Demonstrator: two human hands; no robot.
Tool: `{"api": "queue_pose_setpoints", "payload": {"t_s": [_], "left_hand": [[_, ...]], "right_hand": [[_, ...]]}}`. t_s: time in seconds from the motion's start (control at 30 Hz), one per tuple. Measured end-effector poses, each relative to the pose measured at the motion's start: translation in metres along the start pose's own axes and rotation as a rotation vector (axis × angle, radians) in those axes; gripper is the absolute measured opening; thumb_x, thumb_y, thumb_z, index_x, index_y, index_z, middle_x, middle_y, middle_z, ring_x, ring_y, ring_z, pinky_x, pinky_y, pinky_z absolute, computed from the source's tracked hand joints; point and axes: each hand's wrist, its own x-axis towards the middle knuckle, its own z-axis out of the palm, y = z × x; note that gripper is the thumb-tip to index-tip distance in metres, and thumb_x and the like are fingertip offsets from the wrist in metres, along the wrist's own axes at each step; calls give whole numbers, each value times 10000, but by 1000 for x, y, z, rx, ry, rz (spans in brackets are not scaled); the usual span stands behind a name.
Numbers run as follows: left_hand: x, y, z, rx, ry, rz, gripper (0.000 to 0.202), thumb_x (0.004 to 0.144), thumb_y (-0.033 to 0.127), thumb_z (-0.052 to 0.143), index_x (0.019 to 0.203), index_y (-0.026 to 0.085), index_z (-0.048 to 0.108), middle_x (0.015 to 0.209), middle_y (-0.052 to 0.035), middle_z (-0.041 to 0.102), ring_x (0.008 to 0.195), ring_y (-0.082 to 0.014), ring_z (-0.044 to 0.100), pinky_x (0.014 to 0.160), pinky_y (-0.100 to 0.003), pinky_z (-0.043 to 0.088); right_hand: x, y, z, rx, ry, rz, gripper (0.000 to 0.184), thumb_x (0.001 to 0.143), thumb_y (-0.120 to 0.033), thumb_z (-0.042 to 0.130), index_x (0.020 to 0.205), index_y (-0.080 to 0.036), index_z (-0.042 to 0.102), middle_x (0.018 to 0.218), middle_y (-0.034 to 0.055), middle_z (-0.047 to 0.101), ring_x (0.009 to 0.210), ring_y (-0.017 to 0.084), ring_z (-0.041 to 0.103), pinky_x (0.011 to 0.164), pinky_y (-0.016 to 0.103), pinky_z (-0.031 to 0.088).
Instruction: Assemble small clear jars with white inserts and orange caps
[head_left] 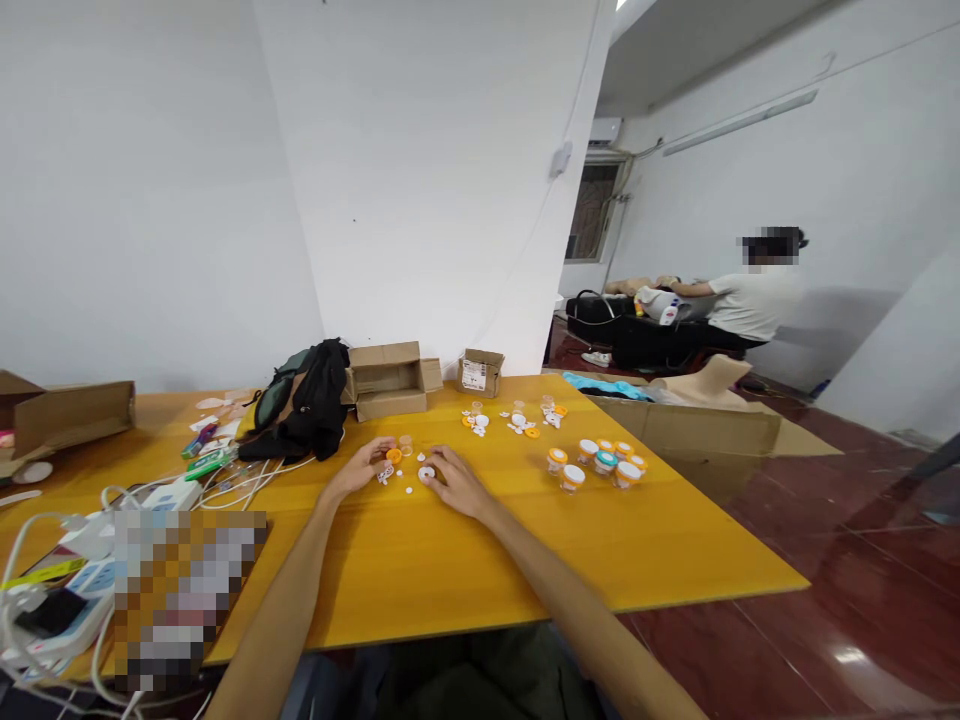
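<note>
My left hand (pixel 366 469) is closed around the edge of an orange ring-shaped lid (pixel 394 456), thumb and fingers on its left side. My right hand (pixel 456 484) has its thumb and fingers at a white round cap (pixel 426 473) on the yellow table. A clear jar (pixel 406 445) stands just behind the orange lid. Small white parts (pixel 385 475) lie under my left fingers, and a small white disc (pixel 409 490) lies between the hands.
Several lidded jars (pixel 605 461) stand to the right. Loose jars, lids and white parts (pixel 518 421) lie behind them. Cardboard boxes (pixel 390 380) and a black bag (pixel 300 405) sit by the wall. Power strips (pixel 94 580) and cables crowd the left. A person (pixel 754 300) sits far right.
</note>
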Motion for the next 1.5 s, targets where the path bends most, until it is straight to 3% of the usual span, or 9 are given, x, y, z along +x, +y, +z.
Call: {"api": "queue_pose_setpoints", "payload": {"t_s": [0.27, 0.57, 0.8, 1.03, 1.17, 1.5], "left_hand": [[-2, 1, 4, 14, 57, -5, 428, 664, 169, 740, 1083, 213, 664, 1170, -78, 685, 1121, -241, 618, 1056, -425, 434], [2, -1, 4, 104, 112, 8, 404, 674, 180, 721, 1071, 205, 651, 1091, -76, 700, 1052, -227, 632, 987, -406, 484], [-4, 26, 28, 517, 299, 301, 237, 859, 281, 558, 1064, 262, 674, 1180, -69, 633, 1140, -255, 550, 1021, -424, 420], [0, 34, 53, 845, 241, 423, 231, 879, 213, 528, 975, 286, 725, 1285, -81, 592, 1271, -311, 394, 1032, -495, 321], [2, 33, 54, 868, 233, 407, 225, 891, 235, 519, 837, 267, 736, 1269, -81, 609, 1276, -326, 381, 1018, -519, 297], [3, 33, 61, 830, 200, 365, 159, 834, 215, 583, 759, 242, 720, 1286, -82, 593, 1271, -342, 366, 1004, -552, 284]], "right_hand": [[-19, 5, -6, 31, 81, -11, 112, 869, -164, 563, 946, -226, 616, 1150, 79, 591, 1119, 213, 580, 982, 369, 469], [-15, 3, -4, -50, 96, 32, 128, 839, -203, 631, 963, -216, 604, 1112, 85, 604, 1064, 231, 585, 954, 376, 468], [-17, -6, -13, -93, 79, 100, 72, 848, -206, 637, 912, -212, 603, 1021, 65, 611, 982, 218, 591, 907, 364, 458], [-18, -11, -13, -156, 83, 137, 82, 861, -253, 644, 922, -215, 604, 986, 52, 606, 969, 216, 570, 875, 344, 430], [-18, -14, -13, -178, 75, 151, 109, 854, -256, 658, 936, -208, 606, 1007, 59, 612, 960, 220, 569, 873, 350, 426], [-20, -10, -11, -175, 88, 127, 101, 844, -240, 664, 924, -212, 608, 979, 56, 614, 952, 224, 573, 855, 348, 430]]}}
